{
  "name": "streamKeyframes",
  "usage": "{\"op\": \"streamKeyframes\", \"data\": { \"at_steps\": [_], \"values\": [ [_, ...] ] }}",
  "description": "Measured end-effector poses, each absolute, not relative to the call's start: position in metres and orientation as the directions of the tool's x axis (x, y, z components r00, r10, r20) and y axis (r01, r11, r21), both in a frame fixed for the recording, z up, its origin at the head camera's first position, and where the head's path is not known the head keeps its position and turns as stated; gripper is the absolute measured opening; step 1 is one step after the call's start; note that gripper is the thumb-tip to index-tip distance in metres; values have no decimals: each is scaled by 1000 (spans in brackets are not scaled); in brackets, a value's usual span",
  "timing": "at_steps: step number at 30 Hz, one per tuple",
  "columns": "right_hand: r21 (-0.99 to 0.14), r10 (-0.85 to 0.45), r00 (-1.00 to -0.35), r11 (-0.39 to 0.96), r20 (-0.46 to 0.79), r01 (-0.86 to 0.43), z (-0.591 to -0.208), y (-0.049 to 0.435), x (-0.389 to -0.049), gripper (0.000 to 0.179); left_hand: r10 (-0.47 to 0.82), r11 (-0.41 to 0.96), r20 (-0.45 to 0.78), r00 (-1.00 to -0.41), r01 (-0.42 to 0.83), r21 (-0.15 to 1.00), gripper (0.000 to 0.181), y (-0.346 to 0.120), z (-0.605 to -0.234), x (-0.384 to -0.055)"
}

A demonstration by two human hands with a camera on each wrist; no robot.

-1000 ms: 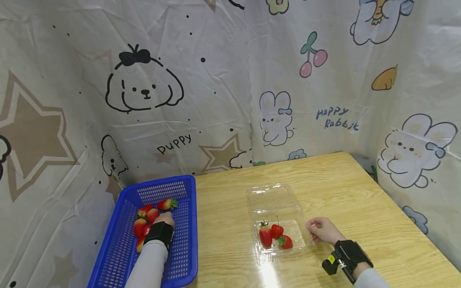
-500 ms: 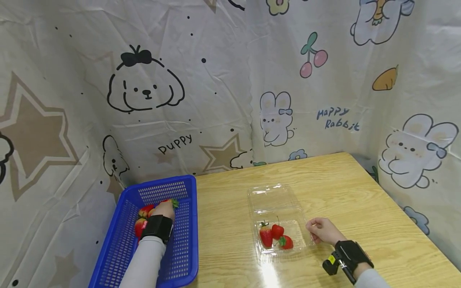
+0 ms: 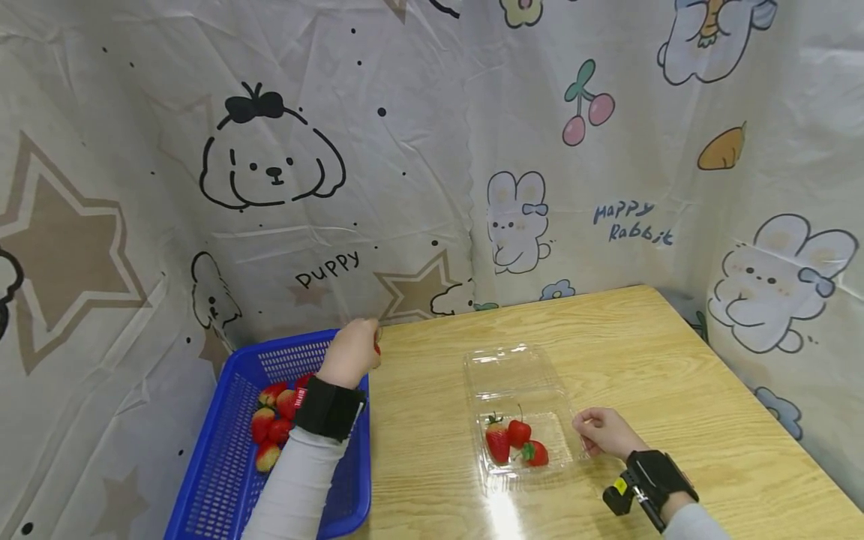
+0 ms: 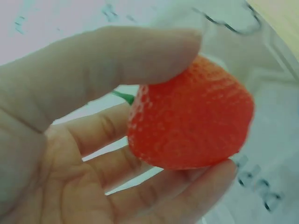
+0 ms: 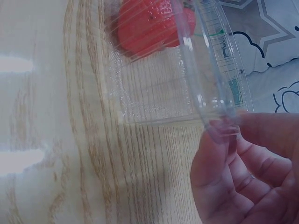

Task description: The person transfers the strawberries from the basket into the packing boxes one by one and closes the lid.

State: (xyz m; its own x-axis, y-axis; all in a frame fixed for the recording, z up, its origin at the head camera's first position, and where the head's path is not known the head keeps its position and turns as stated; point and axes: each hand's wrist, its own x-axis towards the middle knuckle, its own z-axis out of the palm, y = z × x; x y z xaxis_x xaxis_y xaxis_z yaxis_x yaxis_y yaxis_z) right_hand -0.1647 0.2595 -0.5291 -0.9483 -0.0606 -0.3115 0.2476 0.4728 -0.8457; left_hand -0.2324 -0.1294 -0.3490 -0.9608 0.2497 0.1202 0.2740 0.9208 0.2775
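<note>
My left hand (image 3: 351, 352) is raised over the far right corner of the blue basket (image 3: 368, 465). Between its thumb and fingers it pinches a red strawberry (image 4: 191, 119), seen large in the left wrist view with a bit of green stem; in the head view the hand hides most of it. My right hand (image 3: 604, 433) pinches the right edge of a clear plastic box (image 3: 563, 431), whose lid lies open toward the back. In the box lie a strawberry (image 3: 497, 441), a cherry (image 3: 519, 433) with a stem, and a smaller strawberry (image 3: 535, 453).
Several more strawberries (image 3: 262, 425) lie along the left side of the basket, partly behind my left forearm. The wooden table (image 3: 418, 405) runs from basket to box and beyond. A printed cloth (image 3: 418, 150) hangs round its back and sides.
My left hand has come up out of the basket and moved back and to the right, carrying a strawberry. The right hand and the plastic box have stayed where they were.
</note>
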Motion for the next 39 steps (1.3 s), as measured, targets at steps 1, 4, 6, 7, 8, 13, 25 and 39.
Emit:
{"op": "streamKeyframes", "data": {
  "at_steps": [1,4,6,7,8,13,25,39],
  "values": [
    [-848,-64,-948,470,-310,246,-529,260,-165,22,255,917,142,-956,286,278,23,-122,-349,-231],
    [-849,-68,-949,469,-309,243,-530,260,-165,23,259,907,171,-951,300,297,26,-98,-349,-225],
    [-847,-64,-948,471,-311,246,-530,260,-165,22,258,893,195,-946,310,325,29,-83,-351,-221],
    [-846,-60,-948,472,-312,249,-530,260,-165,22,263,882,213,-941,324,343,30,-75,-353,-219],
    [-844,-57,-948,474,-313,251,-530,260,-165,22,268,870,228,-936,337,360,31,-68,-356,-217],
    [-843,-50,-949,476,-310,250,-529,259,-164,21,342,767,352,-871,475,432,34,-36,-376,-209],
    [-836,-39,-949,485,-314,257,-529,259,-165,22,518,634,395,-759,651,419,34,16,-452,-183],
    [-833,-25,-947,482,-321,270,-531,257,-166,19,641,614,249,-726,680,401,32,30,-520,-168]
  ]
}}
